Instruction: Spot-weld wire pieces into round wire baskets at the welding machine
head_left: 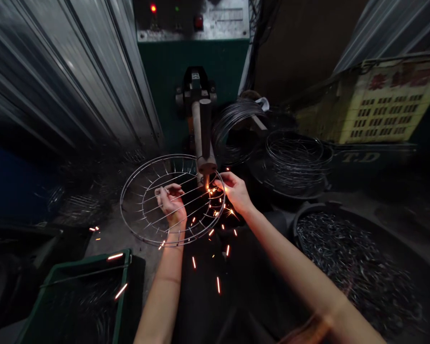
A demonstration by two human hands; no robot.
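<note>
In the head view, the round wire rack (121, 200) is in the middle of the frame, tilted, its right part under the welding arm (205, 136) of the green machine (157, 71). Parallel wires cross its inner ring, and short wires join that ring to the outer rim.

The left hand (172, 205) is at the rack, seen through the crossing wires, with its fingers curled; whether its grip is clamped on a wire, I cannot tell. The right hand (236, 191) is at the rack's right rim, just beside the arm's tip, its thumb and fingertips together in a pinch; what lies between them is too small to tell. Orange sparks (231, 211) spray from the tip and fall below the rack.

In the lower left, a green crate (123, 296) holds dark, thin metal pieces, blurred; a thin rod (82, 275) lies across its top. In the lower right, a wide round tub (296, 224) holds a heap of small, bent metal pieces (344, 253). Above it, right of the centre, a dark basin (294, 193) holds a loose stack of wire rings (297, 157). More wire hoops (236, 119) lean in a bundle beside the machine. In the upper right, a yellow slotted crate (387, 112) with red characters sits above a dark container (390, 160) marked "T.D"; its contents are hidden. At the top, a red light (153, 8) glows on the control panel (225, 21).
</note>
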